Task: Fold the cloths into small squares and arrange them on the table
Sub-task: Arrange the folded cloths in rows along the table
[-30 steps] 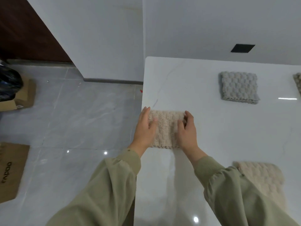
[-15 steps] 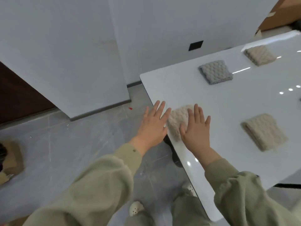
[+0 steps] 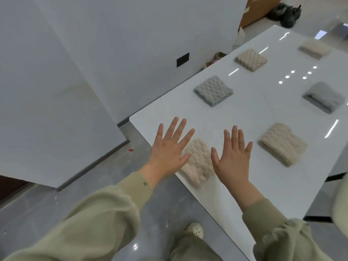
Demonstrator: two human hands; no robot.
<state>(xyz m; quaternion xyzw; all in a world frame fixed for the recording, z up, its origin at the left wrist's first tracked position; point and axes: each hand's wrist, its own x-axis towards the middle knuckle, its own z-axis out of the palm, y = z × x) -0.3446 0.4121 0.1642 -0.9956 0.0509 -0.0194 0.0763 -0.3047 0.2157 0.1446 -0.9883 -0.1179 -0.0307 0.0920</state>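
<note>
White glossy table runs up the right side of the view, with grey floor and a white wall to its left. On it, close to the left edge and near the corner, lies the cloth, a beige folded square lying flat. The left hand and right hand flank it, both flat with fingers spread and grasping nothing. The left thumb overlaps the cloth's left edge in this view; whether it touches cannot be told.

One second ago both hands pressed on the cloth's sides; half a second ago they had let go but covered most of it. Now they stand wider apart, and most of the cloth shows between them. The cloth itself has not shifted on the table.

The view has also swung right: six squares show, against four half a second ago. A beige square sits just right of the right hand, a grey square beyond the hands, and a blurred grey one, a far beige one and a farthest beige one lie well apart from each other
</note>
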